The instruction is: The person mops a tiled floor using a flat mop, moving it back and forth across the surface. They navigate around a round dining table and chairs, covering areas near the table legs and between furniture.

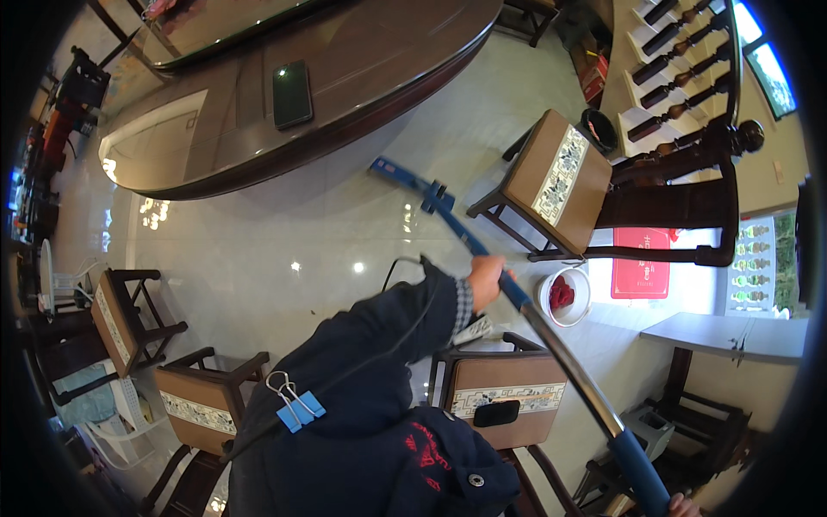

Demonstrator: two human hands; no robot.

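Note:
A long-handled flat mop (564, 345) slants across the view, its shaft part blue and part bare metal. Around the upper part of the shaft, my left hand (487, 283) is closed, its dark sleeve reaching in from below. Cut off by the lower right edge, my right hand (683, 506) grips the blue end of the handle. The narrow blue mop head (398, 175) rests on the shiny floor near the round table's edge. To the right of my left hand stands a white bucket (588, 300) with a red cloth (562, 293) in it.
The dark round table (362, 77) carries a phone (293, 93). A brown-seated chair (560, 181) stands right of the mop head. Another chair (508, 375) close to me holds a black phone (497, 414). More chairs (194, 401) stand left; a staircase railing (680, 112) rises at right.

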